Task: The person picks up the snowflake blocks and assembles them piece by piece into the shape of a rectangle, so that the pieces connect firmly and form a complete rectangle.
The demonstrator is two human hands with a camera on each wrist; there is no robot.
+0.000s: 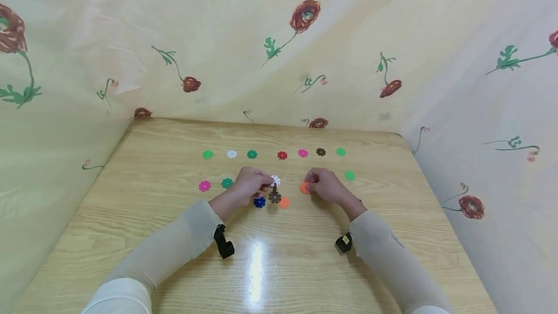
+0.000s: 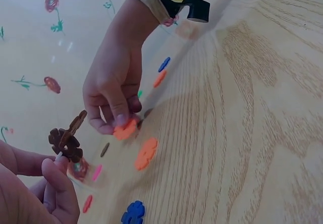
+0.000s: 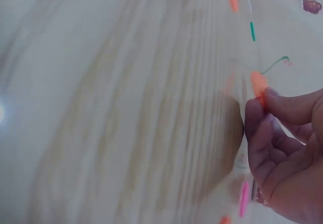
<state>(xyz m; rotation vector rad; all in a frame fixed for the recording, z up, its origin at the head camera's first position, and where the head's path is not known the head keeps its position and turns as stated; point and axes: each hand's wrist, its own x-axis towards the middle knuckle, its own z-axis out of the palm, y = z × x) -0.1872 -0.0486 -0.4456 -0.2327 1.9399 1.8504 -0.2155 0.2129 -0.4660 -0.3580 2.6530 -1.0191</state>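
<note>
My left hand (image 1: 250, 185) pinches a white flower-shaped interlocking disc (image 1: 275, 180), with brown discs (image 1: 274, 197) joined to it. In the left wrist view the two brown discs (image 2: 65, 144) cross at an angle, and only a sliver of the white one shows at the fingertips. Held by its rim between thumb and fingers of my right hand (image 1: 327, 185) is an orange disc (image 1: 304, 187), also visible in the right wrist view as an orange edge (image 3: 259, 85). The two hands are apart, just above the table.
A blue disc (image 1: 259, 202) and another orange disc (image 1: 284, 202) lie on the wooden table (image 1: 196, 265) near the left hand. Several discs, including a red one (image 1: 282, 155), form a row farther back. A green disc (image 1: 350, 176) lies right of the right hand. Flowered cloth (image 1: 226, 38) hangs behind.
</note>
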